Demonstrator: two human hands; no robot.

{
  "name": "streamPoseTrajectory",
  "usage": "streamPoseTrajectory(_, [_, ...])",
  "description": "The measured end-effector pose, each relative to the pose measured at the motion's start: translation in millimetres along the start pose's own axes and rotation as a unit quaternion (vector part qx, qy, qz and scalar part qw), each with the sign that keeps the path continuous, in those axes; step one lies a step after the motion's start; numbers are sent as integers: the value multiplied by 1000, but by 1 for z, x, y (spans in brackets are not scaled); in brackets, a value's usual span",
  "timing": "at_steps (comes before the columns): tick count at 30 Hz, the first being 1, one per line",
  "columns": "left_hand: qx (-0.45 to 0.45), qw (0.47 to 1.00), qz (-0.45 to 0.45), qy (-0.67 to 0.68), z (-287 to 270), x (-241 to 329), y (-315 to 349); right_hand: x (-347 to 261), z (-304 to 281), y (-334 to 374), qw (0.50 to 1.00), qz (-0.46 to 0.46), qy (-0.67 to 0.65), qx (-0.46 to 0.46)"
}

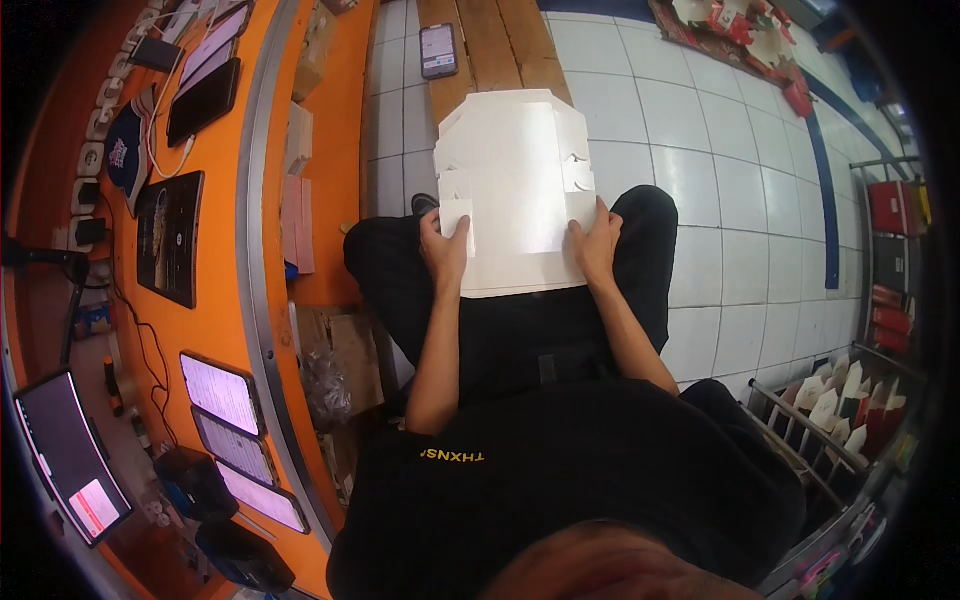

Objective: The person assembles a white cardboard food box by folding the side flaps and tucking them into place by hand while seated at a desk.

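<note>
head view: right of orange surface (222,310), white cardboard sheet (515,200) is gripped at both sides by left hand (446,247) and right hand (595,245) fingers; judged light, stiff, creasable, best held there.

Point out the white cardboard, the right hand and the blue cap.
White cardboard (512,195), head view: middle of its face.
Right hand (596,248), head view: middle of hand.
Blue cap (119,154), head view: its emblem.

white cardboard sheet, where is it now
In the head view, the white cardboard sheet is just above centre, held between the left hand and the right hand, with the wooden bench beyond its far edge.
</note>
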State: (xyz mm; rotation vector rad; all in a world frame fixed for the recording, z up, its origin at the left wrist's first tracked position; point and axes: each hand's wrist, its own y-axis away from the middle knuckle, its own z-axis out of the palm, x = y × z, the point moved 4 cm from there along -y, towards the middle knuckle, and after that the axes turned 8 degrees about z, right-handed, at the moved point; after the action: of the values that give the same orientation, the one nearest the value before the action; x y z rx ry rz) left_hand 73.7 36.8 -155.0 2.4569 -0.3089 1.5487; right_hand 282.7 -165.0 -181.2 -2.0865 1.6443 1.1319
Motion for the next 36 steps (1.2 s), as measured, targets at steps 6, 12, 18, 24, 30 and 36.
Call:
streamPoseTrajectory(6, [-10,998,18,53,0,-7,-14,-1,2,-5,999,34,22,0])
streamPoseTrajectory(12, [-78,983,89,141,-10,19,-3,-10,-4,-5,998,63,-20,-8])
streamPoseTrajectory(18, [-113,929,73,346,-27,44,1,-52,-42,-4,973,2,-230,-19])
streamPoseTrajectory(24, [-130,929,147,313,-33,53,-16,-81,-63,-6,915,-141,-377,-33])
streamPoseTrajectory(30, [-75,959,186,201,-16,56,-19,-79,-45,-4,918,-132,-364,-86])
streamPoseTrajectory(36, [-45,965,172,192,-16,58,-26,-82,-56,-9,941,-108,-308,-82])
